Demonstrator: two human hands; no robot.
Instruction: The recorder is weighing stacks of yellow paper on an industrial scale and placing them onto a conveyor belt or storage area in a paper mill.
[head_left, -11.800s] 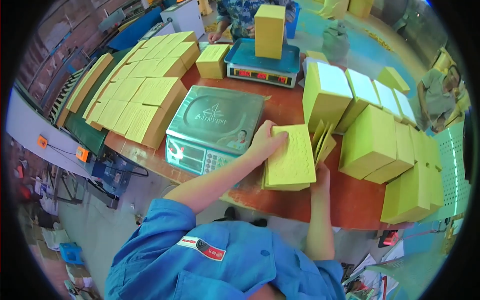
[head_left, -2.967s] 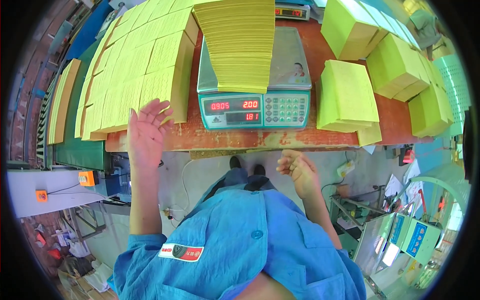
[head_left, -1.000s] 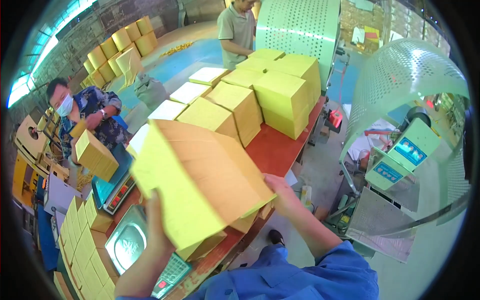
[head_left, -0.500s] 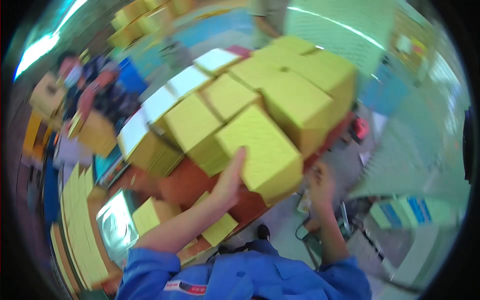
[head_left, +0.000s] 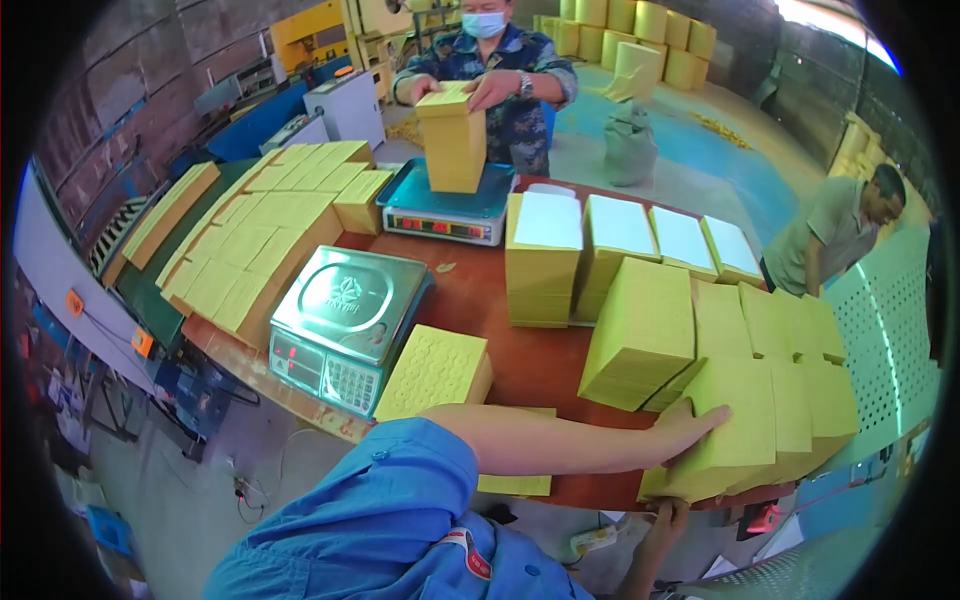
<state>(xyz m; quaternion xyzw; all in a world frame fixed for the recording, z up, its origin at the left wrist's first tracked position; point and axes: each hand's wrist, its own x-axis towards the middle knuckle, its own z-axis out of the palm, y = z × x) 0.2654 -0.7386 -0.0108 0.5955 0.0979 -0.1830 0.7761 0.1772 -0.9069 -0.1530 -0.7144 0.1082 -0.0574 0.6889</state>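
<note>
At the table's right end stands a group of yellow paper stacks. My left hand point(head_left: 690, 432) grips the nearest yellow paper stack point(head_left: 735, 425), its thumb stretched over the top and the other fingers against the left side, partly hidden. Just below, at the table's front edge, my right hand point(head_left: 668, 522) has its fingers curled up against the stack's lower corner. Another yellow stack point(head_left: 640, 330) stands slightly askew behind my left hand. White-topped stacks point(head_left: 545, 220) form a row farther back.
A silver-topped scale point(head_left: 350, 300) and a circle-patterned yellow block point(head_left: 436, 372) lie left on the red table point(head_left: 530, 365). Across it, a masked person point(head_left: 520, 110) holds a yellow block point(head_left: 455, 150) on a blue scale point(head_left: 400, 200). Another person point(head_left: 835, 230) is at far right.
My view has swung left, bringing the scales and the masked person into full view. My right hand, earlier apart from the stack, is now at its lower corner. My left hand stays on the stack.
</note>
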